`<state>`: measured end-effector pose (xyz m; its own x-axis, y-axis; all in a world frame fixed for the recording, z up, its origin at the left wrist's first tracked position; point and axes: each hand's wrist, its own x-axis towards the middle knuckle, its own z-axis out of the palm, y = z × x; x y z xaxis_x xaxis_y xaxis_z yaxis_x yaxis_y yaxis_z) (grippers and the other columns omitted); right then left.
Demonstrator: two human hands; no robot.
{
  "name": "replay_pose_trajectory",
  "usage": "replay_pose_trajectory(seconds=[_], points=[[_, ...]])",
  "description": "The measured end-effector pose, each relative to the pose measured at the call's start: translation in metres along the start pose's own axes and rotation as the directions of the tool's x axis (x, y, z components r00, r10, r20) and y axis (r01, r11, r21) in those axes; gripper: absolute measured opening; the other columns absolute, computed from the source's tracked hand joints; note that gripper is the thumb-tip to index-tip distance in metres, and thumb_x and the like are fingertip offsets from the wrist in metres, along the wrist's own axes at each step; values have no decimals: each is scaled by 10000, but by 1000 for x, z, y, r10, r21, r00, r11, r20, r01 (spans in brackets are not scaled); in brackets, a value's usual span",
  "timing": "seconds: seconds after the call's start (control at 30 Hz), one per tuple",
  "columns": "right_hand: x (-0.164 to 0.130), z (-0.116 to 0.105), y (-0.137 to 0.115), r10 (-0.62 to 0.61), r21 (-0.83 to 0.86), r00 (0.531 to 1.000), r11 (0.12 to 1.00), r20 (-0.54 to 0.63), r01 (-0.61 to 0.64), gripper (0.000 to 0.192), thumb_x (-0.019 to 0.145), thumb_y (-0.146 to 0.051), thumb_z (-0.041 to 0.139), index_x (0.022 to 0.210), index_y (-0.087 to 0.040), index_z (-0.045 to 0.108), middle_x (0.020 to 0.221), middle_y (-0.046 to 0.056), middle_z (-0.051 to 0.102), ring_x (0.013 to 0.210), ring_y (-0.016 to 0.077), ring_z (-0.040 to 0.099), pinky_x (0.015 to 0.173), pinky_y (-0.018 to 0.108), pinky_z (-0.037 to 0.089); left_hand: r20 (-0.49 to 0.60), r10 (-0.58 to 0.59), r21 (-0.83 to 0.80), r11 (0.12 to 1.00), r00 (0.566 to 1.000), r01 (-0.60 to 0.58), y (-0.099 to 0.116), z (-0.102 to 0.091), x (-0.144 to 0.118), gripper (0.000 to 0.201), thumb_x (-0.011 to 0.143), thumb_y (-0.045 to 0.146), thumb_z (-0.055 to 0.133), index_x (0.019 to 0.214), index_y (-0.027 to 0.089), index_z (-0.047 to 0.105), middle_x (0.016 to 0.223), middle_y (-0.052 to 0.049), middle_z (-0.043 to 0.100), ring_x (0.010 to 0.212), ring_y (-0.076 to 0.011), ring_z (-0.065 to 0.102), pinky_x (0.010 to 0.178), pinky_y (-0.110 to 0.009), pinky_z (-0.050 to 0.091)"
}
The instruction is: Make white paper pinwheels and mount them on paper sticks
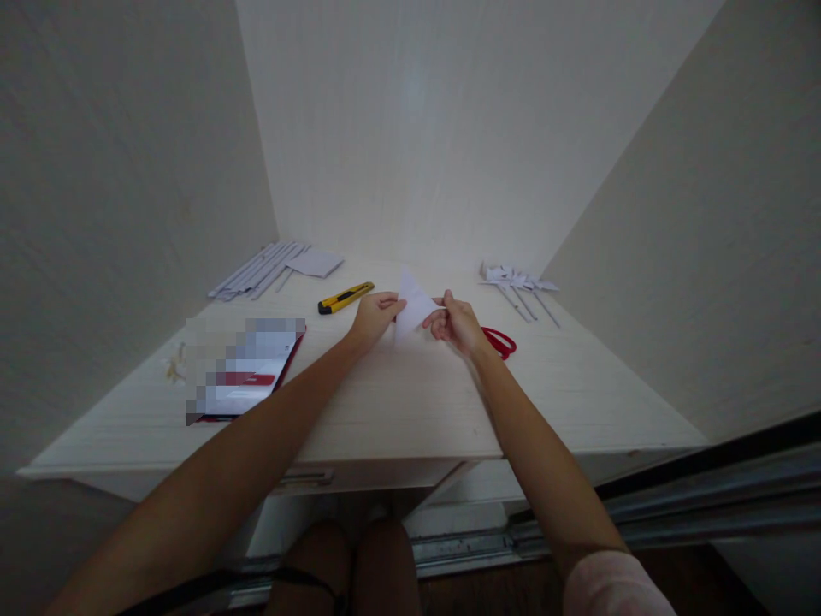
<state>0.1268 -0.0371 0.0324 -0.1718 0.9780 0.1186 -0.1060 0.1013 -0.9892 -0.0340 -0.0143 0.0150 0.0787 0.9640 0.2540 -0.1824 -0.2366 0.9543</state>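
A white sheet of paper folded to a triangle [414, 304] stands tilted above the middle of the pale wooden table [398, 402]. My left hand [374, 315] pinches its left edge and my right hand [457, 323] pinches its right edge. Both arms reach forward over the table's front edge. Red scissors [500, 342] lie just behind my right wrist, partly hidden by it. A yellow and black utility knife [345, 298] lies left of my left hand.
Several rolled white paper sticks and a flat sheet [269, 269] lie at the back left. Folded paper pinwheels on sticks [519, 287] lie at the back right. A red-edged booklet [247, 372] lies at the front left. Walls close in on three sides.
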Motion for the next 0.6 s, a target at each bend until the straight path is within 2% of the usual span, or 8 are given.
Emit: replay_pose_trajectory(seconds=[0.1,0.3,0.6], points=[[2,-2,-2,3,46,999,999,-41,-1,565,761,-628,375,807,-101,572,491,48,611,300,63,428,286,185,223,-11,12,22,1000,1000,-12,0,0,1,104,640,180,627,714,112,653,658,-39,638,587,-130,570,557,-241,440],[2,-6,4,-49,-80,996,995,70,54,345,674,-434,623,572,-109,567,428,14,556,297,40,393,291,177,193,7,32,17,999,999,-32,-4,1,1,93,662,179,604,708,116,655,672,-39,647,585,-123,572,540,-228,440],[1,-10,3,-38,-173,996,984,85,52,339,693,-410,602,539,-109,575,395,7,524,301,44,403,293,177,189,94,35,59,997,995,-41,-1,0,0,112,673,214,581,664,116,636,584,-6,613,528,-97,527,500,-198,407]])
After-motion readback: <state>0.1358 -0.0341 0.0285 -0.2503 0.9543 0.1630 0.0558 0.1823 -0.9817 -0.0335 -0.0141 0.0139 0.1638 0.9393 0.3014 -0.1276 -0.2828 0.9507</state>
